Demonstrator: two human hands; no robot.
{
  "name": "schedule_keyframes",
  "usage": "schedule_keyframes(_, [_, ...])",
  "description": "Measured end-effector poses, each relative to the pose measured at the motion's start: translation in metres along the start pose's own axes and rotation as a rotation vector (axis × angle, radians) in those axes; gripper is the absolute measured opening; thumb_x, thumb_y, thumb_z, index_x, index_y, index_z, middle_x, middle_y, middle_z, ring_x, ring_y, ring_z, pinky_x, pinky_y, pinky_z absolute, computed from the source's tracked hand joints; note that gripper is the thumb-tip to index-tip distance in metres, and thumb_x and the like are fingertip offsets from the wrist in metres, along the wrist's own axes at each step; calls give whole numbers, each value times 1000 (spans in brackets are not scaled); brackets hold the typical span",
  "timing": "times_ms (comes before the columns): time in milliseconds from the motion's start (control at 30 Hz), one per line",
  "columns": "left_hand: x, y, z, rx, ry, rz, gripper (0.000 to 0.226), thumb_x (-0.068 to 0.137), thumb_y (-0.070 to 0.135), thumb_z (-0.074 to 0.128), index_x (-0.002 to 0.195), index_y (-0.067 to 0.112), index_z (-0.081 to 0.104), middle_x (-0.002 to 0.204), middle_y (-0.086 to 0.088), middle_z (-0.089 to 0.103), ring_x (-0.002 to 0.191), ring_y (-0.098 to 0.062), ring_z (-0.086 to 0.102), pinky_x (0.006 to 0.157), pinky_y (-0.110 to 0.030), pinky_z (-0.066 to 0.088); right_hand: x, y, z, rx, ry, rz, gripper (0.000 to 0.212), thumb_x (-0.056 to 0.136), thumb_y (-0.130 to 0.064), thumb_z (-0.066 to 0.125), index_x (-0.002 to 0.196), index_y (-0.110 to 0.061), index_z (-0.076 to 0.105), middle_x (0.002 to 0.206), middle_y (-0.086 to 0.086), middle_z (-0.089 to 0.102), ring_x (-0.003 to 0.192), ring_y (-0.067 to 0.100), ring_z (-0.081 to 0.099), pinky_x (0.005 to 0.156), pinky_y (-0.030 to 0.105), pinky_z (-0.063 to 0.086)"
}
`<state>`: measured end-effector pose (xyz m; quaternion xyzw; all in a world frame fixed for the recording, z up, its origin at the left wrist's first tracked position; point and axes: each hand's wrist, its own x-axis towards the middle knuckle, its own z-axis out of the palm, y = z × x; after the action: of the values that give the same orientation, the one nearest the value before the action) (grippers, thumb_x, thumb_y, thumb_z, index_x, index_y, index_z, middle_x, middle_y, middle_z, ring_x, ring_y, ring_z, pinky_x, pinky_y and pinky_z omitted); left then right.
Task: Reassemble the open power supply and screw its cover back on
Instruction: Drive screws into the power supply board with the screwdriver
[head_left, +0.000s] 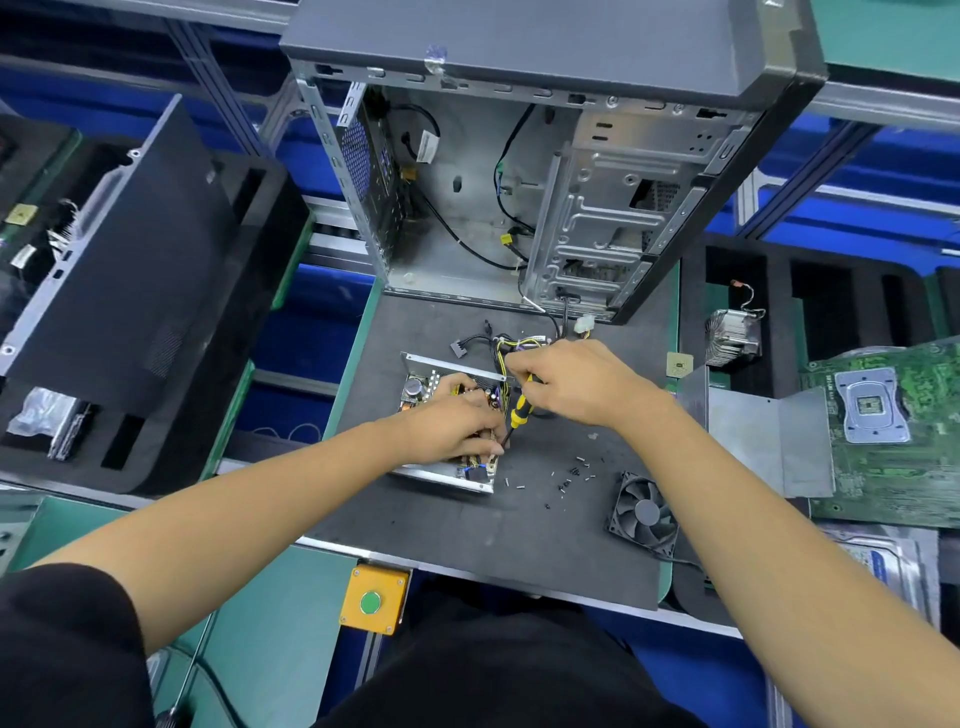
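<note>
grey mat (467, 535) under the open power supply (451, 423), which sits mid-bench in front of the empty computer case (519, 197). my left hand (452, 426) lies over the circuit board, fingers curled at its right edge, apparently steadying a screw; i can't see it. my right hand (576, 384) grips the yellow-handled screwdriver (519, 410), tip angled down beside the left fingers. best to keep the driver square, press lightly, turn slowly. loose screws (566, 480) lie just right; fan (644, 514) and cover (769, 441) wait nearby.
</note>
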<state>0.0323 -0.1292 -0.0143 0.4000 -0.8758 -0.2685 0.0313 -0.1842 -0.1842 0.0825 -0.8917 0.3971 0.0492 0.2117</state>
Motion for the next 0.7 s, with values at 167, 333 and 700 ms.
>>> schedule_keyframes(167, [1,3,-1,12,-14,-21,21,100,50,58,99,34,71,88,13,59,99,-2,51,105,-26,12,2,-3,2,-16,-15,-5,7,81,-25,47,77,-24,41,59,-9,45,56,3,40,52,30,23])
schedule_keyframes(333, [1,4,1,31,-2,-30,23,99,51,61,99,33,74,90,8,62,101,-5,51,105,-25,9,4,-7,6,-58,-13,-12,8,85,-25,47,78,-25,43,58,-8,43,55,2,38,52,31,23])
schedule_keyframes(700, [2,7,-1,96,-44,-51,27,98,54,58,104,33,75,99,5,63,104,-10,53,110,-31,11,3,-11,9,-80,1,-25,9,85,-25,47,78,-27,42,53,-6,42,52,4,37,49,28,18])
